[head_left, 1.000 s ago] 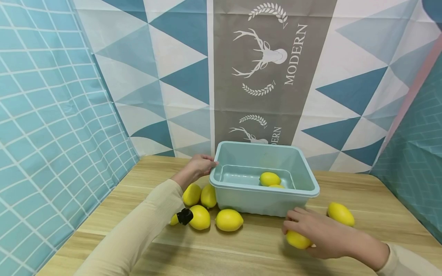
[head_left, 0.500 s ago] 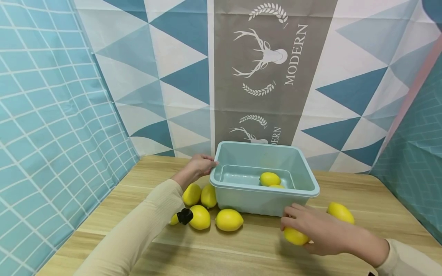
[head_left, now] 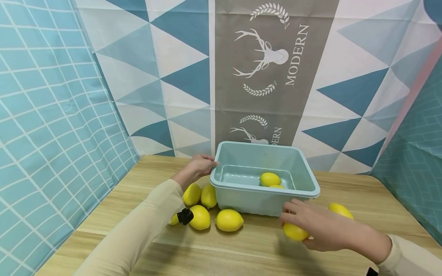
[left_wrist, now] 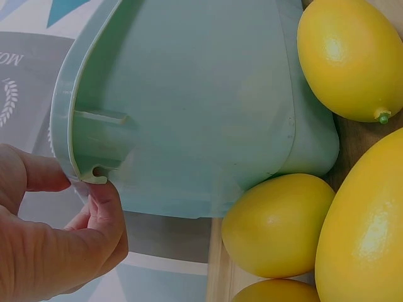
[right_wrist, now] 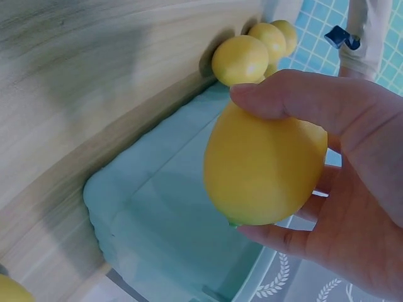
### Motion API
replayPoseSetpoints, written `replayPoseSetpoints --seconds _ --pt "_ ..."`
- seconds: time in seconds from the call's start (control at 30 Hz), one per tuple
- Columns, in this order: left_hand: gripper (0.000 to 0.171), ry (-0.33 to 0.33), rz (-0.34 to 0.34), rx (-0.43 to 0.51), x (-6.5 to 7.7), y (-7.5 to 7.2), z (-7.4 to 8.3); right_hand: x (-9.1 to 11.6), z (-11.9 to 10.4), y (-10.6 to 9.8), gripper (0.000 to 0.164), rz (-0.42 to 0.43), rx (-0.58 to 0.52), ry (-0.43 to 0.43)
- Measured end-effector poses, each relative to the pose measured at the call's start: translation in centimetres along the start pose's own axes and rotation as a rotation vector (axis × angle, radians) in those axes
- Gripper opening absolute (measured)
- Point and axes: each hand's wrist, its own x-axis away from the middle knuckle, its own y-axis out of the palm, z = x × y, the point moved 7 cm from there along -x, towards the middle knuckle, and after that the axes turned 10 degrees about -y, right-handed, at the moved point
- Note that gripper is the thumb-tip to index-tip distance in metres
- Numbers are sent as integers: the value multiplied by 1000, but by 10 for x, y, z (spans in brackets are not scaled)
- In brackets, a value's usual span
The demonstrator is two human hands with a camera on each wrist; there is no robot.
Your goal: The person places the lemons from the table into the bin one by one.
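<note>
A light blue-green plastic basin (head_left: 248, 200) stands near the back of the table with two lemons (head_left: 270, 179) in its right half. My left hand (head_left: 199, 165) pinches the rim at its left end; in the left wrist view the thumb and fingers (left_wrist: 108, 217) close on the rim's corner. My right hand (head_left: 315, 224) grips a lemon (right_wrist: 267, 167) between thumb and fingers, in front of the basin's right front corner and below the rim. That lemon shows a small green tip in the right wrist view.
Several lemons (head_left: 229, 220) lie by the basin's left front, some partly hidden behind the left sleeve. Another lemon (head_left: 340, 210) lies right of the basin, partly behind my right hand. The wooden table (head_left: 221, 255) meets a patterned backdrop (head_left: 186, 76) at the back.
My right hand has lifted slightly and shifted a little left, toward the basin, with the lemon in its grip. The left hand and the basin have stayed in place.
</note>
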Motion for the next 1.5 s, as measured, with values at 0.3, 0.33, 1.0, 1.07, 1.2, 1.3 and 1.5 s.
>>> replayPoseSetpoints --seconds 0.3,0.33,1.0,1.07,1.2,1.3,1.5 --pt "36 -10 4 2 0 -1 -2 -3 -4 -7 61 52 38 -42" --pt "36 -10 4 1 0 -1 -3 -4 -4 -8 61 58 45 -46" --pt "38 -5 -3 13 0 0 -3 -14 -1 -25 58 64 53 -11" --pt "37 -4 -4 16 -1 1 -3 -15 -1 -27 57 65 57 -5" --pt "36 -2 -4 16 -1 0 -2 -18 -1 -33 53 83 75 -6" --pt "36 -3 -4 15 0 0 -2 -20 -1 -36 50 98 81 -14" --pt "36 -4 -6 11 1 0 -1 -22 0 -42 50 127 100 -30"
